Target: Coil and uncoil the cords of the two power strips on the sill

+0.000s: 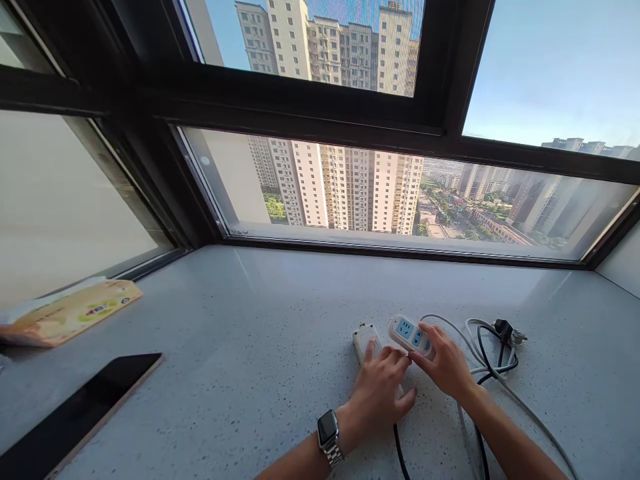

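Observation:
My right hand (445,363) grips a small white power strip (411,335) with blue socket faces, thumb on its near side and fingers over its right end. My left hand (377,387), with a watch (329,430) on the wrist, lies across a second, off-white power strip (365,335), its fingers over the top and its thumb at the near right side. Most of that second strip is hidden under the hand. A black cord (400,453) comes out below my left hand. The two strips lie close together at their far ends.
Right of my hands, a looped white cord (473,340) and a black plug (503,329) lie tangled on the speckled sill (240,373). A dark flat tablet-like device (85,413) and a yellow soft packet (75,310) are at the left. Dark window frames (310,120) border the back.

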A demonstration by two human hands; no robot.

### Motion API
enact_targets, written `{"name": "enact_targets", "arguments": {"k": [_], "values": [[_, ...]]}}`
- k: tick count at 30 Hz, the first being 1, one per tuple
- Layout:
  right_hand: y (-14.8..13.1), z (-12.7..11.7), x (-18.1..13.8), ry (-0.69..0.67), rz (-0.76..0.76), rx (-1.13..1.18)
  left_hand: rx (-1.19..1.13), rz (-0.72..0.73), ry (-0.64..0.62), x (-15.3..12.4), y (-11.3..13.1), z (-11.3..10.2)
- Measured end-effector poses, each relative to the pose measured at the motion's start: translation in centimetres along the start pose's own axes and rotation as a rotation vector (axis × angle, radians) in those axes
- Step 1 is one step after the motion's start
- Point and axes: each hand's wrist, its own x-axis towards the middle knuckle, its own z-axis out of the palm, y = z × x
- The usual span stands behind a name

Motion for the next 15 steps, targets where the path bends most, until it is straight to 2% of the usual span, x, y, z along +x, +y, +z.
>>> {"name": "enact_targets", "arguments": {"k": [6, 10, 12, 15], "values": [[0.8, 0.4, 0.3, 0.031, 0.063, 0.036, 0.036, 0.011, 0.002, 0.0, -0.3, 0.2], [1.8, -0.6, 0.7, 0.149, 0.205, 0.004, 0.034, 0.017, -0.037, 0.0, -0.4, 0.1], [2.3, -1.5, 1.0, 0.121, 0.301, -0.058, 0.016, 0.018, -0.059, 0.0, -0.4, 0.0], [3.0, -3.1, 1.2, 0.001, 0.405, -0.218, 0.005, 0.024, -0.074, 0.0, -0.2, -0.3]]}}
